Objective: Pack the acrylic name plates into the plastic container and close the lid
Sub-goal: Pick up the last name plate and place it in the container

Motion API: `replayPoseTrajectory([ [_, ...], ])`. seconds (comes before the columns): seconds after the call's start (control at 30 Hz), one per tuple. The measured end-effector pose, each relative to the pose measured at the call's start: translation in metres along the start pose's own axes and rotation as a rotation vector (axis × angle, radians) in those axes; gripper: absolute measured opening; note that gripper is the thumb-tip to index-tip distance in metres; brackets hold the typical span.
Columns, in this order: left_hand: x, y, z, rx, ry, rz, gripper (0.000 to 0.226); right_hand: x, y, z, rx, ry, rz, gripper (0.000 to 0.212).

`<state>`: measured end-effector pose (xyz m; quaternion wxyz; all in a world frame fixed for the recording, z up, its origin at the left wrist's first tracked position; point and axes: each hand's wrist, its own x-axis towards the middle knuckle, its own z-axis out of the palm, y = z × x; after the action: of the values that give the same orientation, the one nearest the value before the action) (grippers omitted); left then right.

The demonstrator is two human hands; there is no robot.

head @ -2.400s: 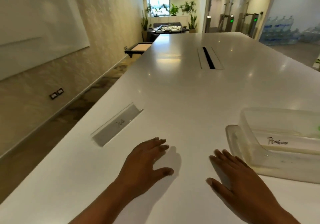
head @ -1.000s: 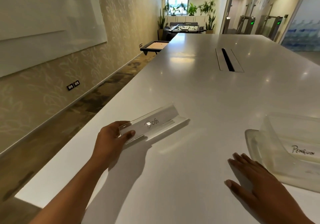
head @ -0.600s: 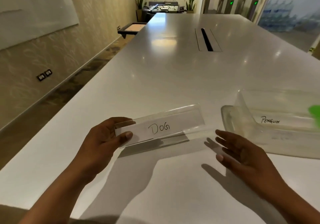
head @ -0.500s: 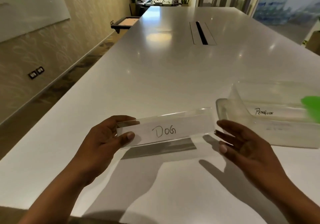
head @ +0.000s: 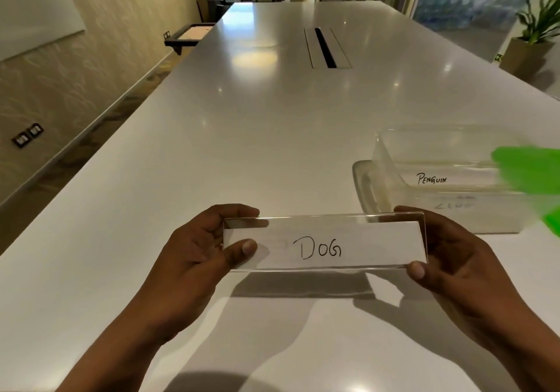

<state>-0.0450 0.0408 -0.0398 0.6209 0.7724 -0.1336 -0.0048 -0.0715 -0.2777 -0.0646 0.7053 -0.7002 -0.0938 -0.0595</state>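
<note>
A clear acrylic name plate (head: 324,244) with a white card reading "DOG" is held level above the white table (head: 257,137), facing me. My left hand (head: 203,249) grips its left end, thumb on the front. My right hand (head: 448,255) grips its right end. Just behind and to the right stands the clear plastic container (head: 391,161), open on top. Inside it lies a name plate marked "PENGUIN" (head: 431,178), with another below whose writing is blurred. A bright green thing (head: 530,173), blurred, sits at the container's right side.
A cable slot (head: 325,47) is set into the table's middle, farther back. The table's left edge runs along a walkway beside a patterned wall. A potted plant (head: 536,36) stands at the far right. A small dark tray table (head: 189,35) stands at the far left.
My left hand picked the "DOG" plate off the table's left side and carried it toward the middle. My right hand rose from the table and took hold of the plate's right end.
</note>
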Motion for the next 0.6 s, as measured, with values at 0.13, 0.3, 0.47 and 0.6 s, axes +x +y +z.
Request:
replayPoseTrajectory([
  [0.13, 0.001, 0.000, 0.004, -0.047, 0.000, -0.005, 0.030, -0.003, -0.004, -0.001, 0.009, 0.011, -0.043, 0.061],
  [0.3, 0.004, 0.005, 0.010, -0.125, 0.029, 0.016, 0.038, -0.005, -0.005, -0.002, 0.049, 0.096, -0.023, 0.062],
  [0.47, 0.008, 0.007, 0.015, -0.222, -0.006, 0.038, 0.071, -0.004, -0.008, -0.005, 0.119, 0.125, -0.034, 0.060],
  [0.6, 0.009, 0.007, 0.019, -0.182, 0.013, 0.103, 0.079, -0.001, -0.012, -0.008, 0.161, 0.115, -0.047, 0.058],
])
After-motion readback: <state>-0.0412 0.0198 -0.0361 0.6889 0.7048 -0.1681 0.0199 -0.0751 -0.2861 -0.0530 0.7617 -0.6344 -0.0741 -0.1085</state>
